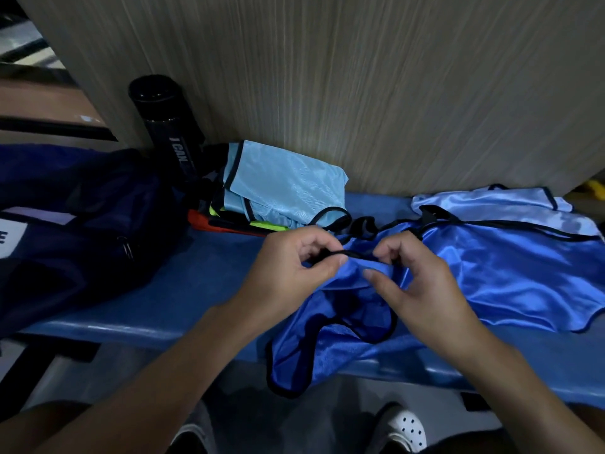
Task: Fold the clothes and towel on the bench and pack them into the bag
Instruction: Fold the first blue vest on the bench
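Centrally, the black-trimmed edge of a royal-blue vest (347,355) is pinched by the thumb and fingers of the left hand (288,267) and the right hand (422,283). The vest is draped over the near edge of the blue surface (196,290). A folded stack (281,185) is seen beyond, and the navy bag (82,224) at left.

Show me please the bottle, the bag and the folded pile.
bottle (170,129): head view, on its black body.
bag (91,208): head view, on its navy side.
folded pile (284,181): head view, on the light blue top garment.
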The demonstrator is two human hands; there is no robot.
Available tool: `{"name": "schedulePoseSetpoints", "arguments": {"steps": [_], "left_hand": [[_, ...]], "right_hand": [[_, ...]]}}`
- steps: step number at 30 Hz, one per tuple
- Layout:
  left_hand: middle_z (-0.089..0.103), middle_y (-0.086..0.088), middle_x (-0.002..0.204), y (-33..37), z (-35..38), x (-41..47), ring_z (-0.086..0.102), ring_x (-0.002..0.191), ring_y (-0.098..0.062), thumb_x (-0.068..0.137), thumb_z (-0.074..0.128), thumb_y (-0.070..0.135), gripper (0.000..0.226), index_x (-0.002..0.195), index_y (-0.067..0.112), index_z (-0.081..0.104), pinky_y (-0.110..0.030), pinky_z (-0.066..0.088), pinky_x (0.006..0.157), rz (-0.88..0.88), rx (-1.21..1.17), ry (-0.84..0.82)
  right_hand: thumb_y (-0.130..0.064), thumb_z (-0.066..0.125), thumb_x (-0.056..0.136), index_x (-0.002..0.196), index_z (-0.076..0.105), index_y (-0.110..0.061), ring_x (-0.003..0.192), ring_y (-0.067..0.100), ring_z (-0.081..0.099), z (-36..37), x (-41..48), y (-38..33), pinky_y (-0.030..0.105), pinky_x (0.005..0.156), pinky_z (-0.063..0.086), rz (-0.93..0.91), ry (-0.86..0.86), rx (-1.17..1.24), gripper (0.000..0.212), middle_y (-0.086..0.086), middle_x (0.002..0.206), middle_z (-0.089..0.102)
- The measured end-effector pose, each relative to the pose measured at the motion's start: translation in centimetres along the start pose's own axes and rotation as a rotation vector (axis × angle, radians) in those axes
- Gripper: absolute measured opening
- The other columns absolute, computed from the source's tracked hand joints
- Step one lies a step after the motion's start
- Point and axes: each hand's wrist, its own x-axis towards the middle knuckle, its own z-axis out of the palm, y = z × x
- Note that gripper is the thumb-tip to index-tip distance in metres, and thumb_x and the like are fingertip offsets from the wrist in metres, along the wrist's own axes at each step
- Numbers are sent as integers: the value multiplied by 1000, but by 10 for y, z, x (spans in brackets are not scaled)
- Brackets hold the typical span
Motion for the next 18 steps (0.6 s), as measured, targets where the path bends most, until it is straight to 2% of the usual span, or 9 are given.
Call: {"name": "schedulePoseSetpoints", "arguments": {"steps": [1, 3, 6, 8, 10, 11, 13, 15, 18], "left_hand": [[72, 0, 80, 0, 0, 0, 70, 77, -18, 84, 76, 6, 12, 87, 17, 71, -41, 58, 78, -4, 3, 26], [72, -1, 78, -1, 1, 2, 69, 74, -21, 86, 74, 6, 13, 88, 17, 69, -42, 57, 75, 4, 8, 65], [65, 1, 72, -1, 1, 3, 62, 65, -21, 88, 72, 3, 18, 87, 18, 62, -36, 52, 65, 37, 5, 89], [52, -1, 60, -1, 3, 2, 46, 53, -16, 90, 68, 2, 16, 87, 15, 59, -39, 41, 54, 47, 15, 59], [44, 5, 53, -2, 5, 0, 36, 49, -9, 92, 64, 0, 13, 88, 12, 60, -39, 34, 50, 56, 41, 18], [45, 7, 54, -4, 6, 0, 36, 48, -9, 92, 62, -2, 13, 88, 11, 61, -38, 34, 50, 68, 56, 9], [51, 0, 58, -6, 8, -1, 40, 50, -21, 92, 61, -2, 15, 89, 13, 63, -42, 36, 50, 85, 73, 3], [54, -12, 63, -7, 8, -1, 44, 54, -34, 92, 61, -1, 18, 90, 17, 65, -49, 38, 51, 83, 76, 5], [58, -15, 68, -9, 9, -1, 50, 58, -39, 91, 63, 5, 17, 92, 22, 67, -53, 43, 54, 79, 82, 2]], "right_hand": [[-13, 74, 84, 92, 49, -39, 88, 10, 55, 0, -2, 1, 22, 81, 44, -10, 19, -56, 38, -14, 88, 53], [-12, 76, 82, 100, 46, -39, 92, 6, 52, -3, -7, 0, 17, 83, 41, -72, 68, -149, 44, -16, 94, 50], [-14, 77, 82, 85, 50, -25, 75, 9, 53, -6, -17, -4, 15, 68, 41, -99, 0, -87, 30, -11, 78, 52], [-34, 74, 83, 79, 58, -22, 69, 10, 55, -2, -25, -1, 22, 62, 44, -67, -184, -79, 21, -10, 73, 56], [-58, 62, 78, 85, 66, -24, 78, 5, 55, 4, -32, 7, 17, 69, 41, -65, -337, -277, 35, -15, 79, 62], [-63, 57, 75, 90, 69, -25, 82, 3, 53, 7, -34, 13, 17, 74, 37, -98, -386, -395, 43, -16, 83, 64], [-60, 56, 73, 95, 71, -26, 86, 8, 54, 11, -38, 21, 21, 76, 31, -161, -419, -551, 43, -17, 86, 65], [-45, 54, 77, 85, 69, -28, 82, 13, 54, 11, -39, 21, 24, 74, 29, -225, -377, -623, 24, -18, 78, 62], [-31, 49, 86, 85, 65, -26, 81, 13, 51, 6, -37, 14, 25, 73, 29, -275, -229, -553, 17, -16, 80, 57]]}}
